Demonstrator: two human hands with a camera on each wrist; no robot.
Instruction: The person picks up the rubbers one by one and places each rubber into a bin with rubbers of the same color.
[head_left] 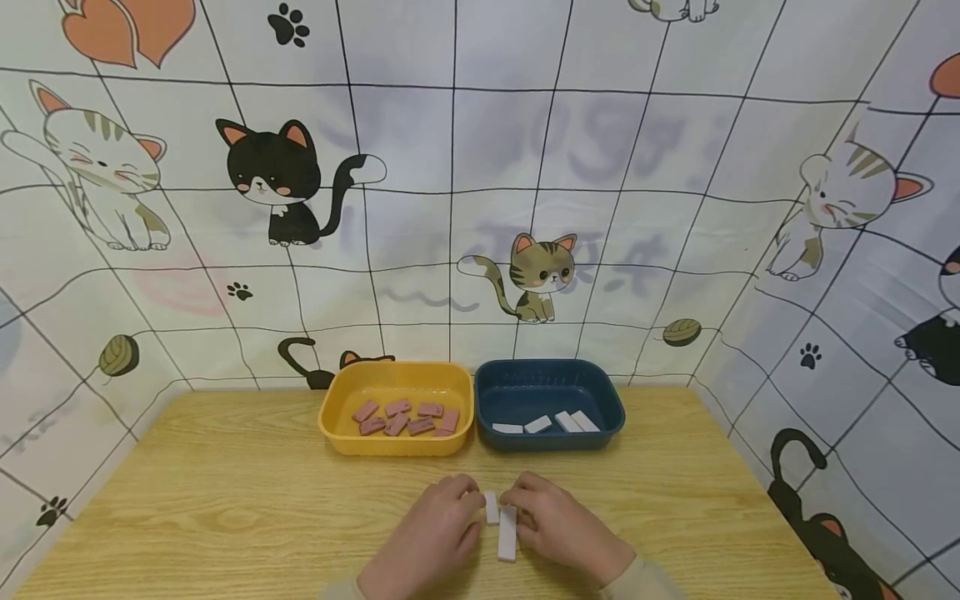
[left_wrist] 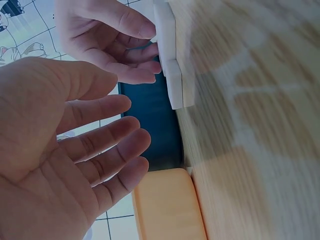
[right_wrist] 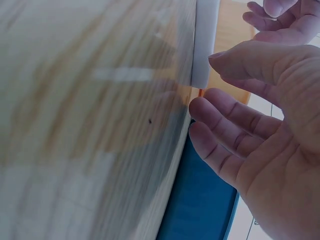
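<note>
Two white rectangular blocks lie side by side and staggered on the wooden table. The shorter-looking one (head_left: 491, 507) sits a little farther left and back than the longer-looking one (head_left: 507, 535). On the left of them is my left hand (head_left: 438, 527), its fingers loosely bent and apart from the blocks in the left wrist view. My right hand (head_left: 558, 525) stands on their right, its thumb tip right at the edge of a white block (right_wrist: 204, 50) in the right wrist view. The fingers of that hand are relaxed, with nothing gripped between them.
Behind the hands, a yellow bin (head_left: 397, 447) holds several pink blocks (head_left: 421, 426). Right beside it stands a dark blue bin (head_left: 551, 442) with several white blocks (head_left: 537, 424) inside. A cat-print sheet (head_left: 412, 225) covers the walls around the wooden table (head_left: 247, 483).
</note>
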